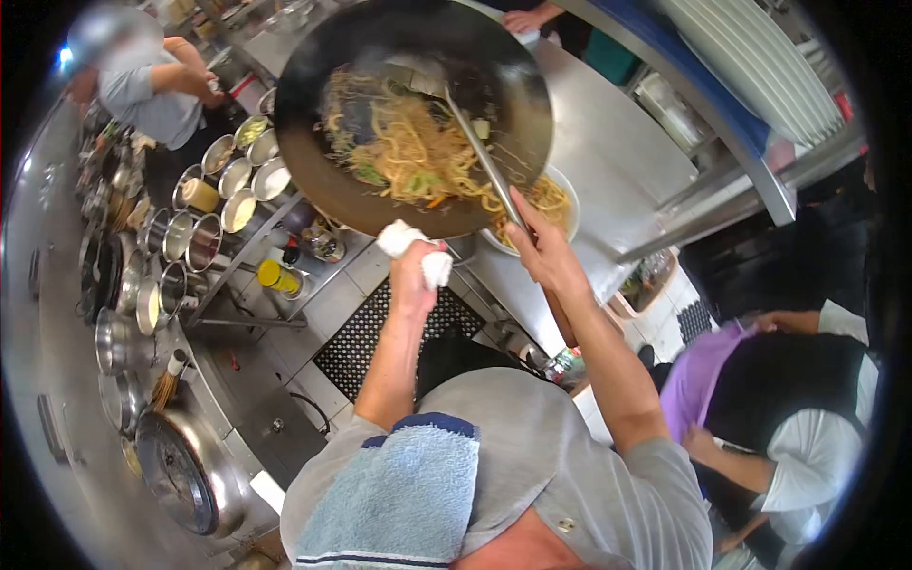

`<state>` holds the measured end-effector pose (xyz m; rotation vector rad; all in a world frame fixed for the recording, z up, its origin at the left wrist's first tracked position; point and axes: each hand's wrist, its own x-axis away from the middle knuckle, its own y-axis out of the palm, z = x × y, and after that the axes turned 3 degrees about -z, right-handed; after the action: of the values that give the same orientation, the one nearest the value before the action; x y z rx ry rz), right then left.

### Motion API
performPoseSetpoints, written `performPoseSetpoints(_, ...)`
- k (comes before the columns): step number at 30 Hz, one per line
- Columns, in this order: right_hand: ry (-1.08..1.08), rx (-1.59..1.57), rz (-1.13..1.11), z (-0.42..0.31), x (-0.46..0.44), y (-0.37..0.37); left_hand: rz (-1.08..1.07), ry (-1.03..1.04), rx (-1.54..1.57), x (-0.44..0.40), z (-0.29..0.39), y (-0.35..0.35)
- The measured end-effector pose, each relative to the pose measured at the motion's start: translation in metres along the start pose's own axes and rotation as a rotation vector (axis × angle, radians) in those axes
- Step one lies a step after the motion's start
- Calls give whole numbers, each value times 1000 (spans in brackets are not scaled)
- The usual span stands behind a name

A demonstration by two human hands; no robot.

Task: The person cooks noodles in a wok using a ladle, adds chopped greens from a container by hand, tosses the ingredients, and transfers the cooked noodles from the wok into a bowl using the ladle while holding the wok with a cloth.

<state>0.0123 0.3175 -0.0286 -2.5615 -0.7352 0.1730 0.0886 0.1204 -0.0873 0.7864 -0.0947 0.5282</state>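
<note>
A large dark wok (318, 185) is tilted over the steel counter, with noodles (413, 157) and bits of vegetable inside. My left hand (414, 271) is closed round a white cloth (401, 239) at the wok's near rim. My right hand (548, 249) grips the long handle of a metal ladle (480, 152), whose head rests among the noodles. Just below the wok's right edge, a white bowl (574, 204) holds more noodles, partly hidden by the wok and my right hand.
Steel containers of ingredients (202, 242) and a yellow-lidded jar (278, 276) stand at left. Stacked white plates (760, 71) sit on the upper-right shelf. One person (157, 90) works upper left, another (798, 399) lower right; someone's hand (522, 21) shows at the counter's far end.
</note>
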Motion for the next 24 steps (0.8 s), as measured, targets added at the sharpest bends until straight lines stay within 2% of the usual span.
performPoseSetpoints(2,-50,-68,-38,4,-5,15,-10,-6,-17,-1,-7,1)
performPoseSetpoints(4,-243,-6,-36,28,8,23,-33,5,-33,-2,-7,3)
performPoseSetpoints(6,-253,183,-88,43,42,-4,-53,-8,-34,-3,-6,2)
performPoseSetpoints(8,-232,581,-40,61,65,-48,-66,-13,-3,-5,-6,0)
performPoseSetpoints(9,-170,666,-43,70,69,-66,-58,-14,-4,-5,-6,1)
performPoseSetpoints(11,-194,729,5,53,55,-83,-54,-34,-16,-2,-7,3)
performPoseSetpoints(15,-240,330,124,20,4,-29,-38,-62,-28,-3,-10,8)
performPoseSetpoints(18,-146,38,91,29,-7,16,-37,-63,-38,-3,-12,8)
performPoseSetpoints(21,-275,294,-4,49,34,-30,-49,-49,-50,-4,-9,6)
performPoseSetpoints(23,-106,605,-109,55,63,-76,-73,-30,-43,-4,-9,4)
performPoseSetpoints(24,-135,580,-67,50,60,-77,-67,-25,-35,-5,-10,3)
